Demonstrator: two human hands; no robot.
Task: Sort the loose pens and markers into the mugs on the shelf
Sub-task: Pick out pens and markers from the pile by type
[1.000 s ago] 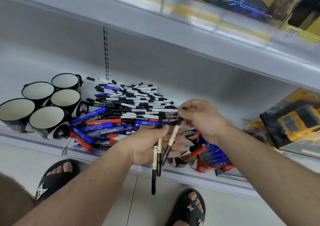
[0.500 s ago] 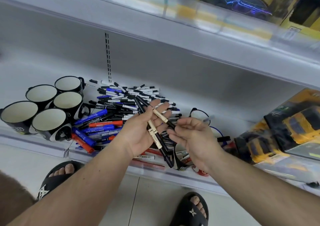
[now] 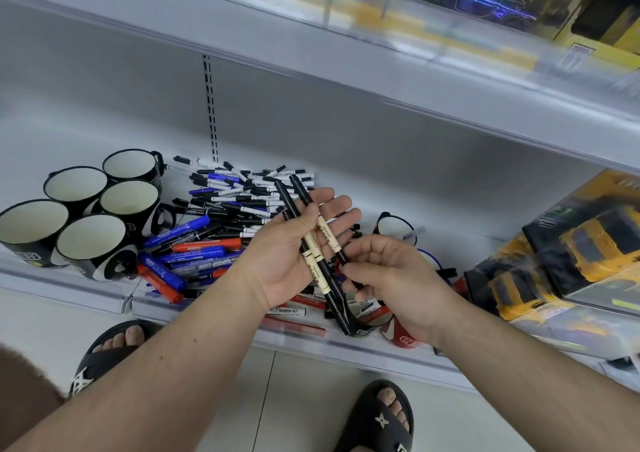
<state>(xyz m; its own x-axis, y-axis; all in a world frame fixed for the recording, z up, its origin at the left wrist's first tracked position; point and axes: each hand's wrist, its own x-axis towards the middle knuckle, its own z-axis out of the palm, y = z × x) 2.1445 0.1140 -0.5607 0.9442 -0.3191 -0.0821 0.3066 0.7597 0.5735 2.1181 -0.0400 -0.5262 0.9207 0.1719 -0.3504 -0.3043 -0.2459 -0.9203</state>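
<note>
Across left palm [image 3: 287, 261], pens [image 3: 313, 247] slanting up-left

Bare forearms; black slide sandals [image 3: 379, 417] with white emblems.

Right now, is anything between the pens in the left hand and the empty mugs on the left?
Nothing visible blocks the way. The left hand holds the pens above the pile, which lies between it and the mugs. The mugs stand upright with open mouths.
</note>
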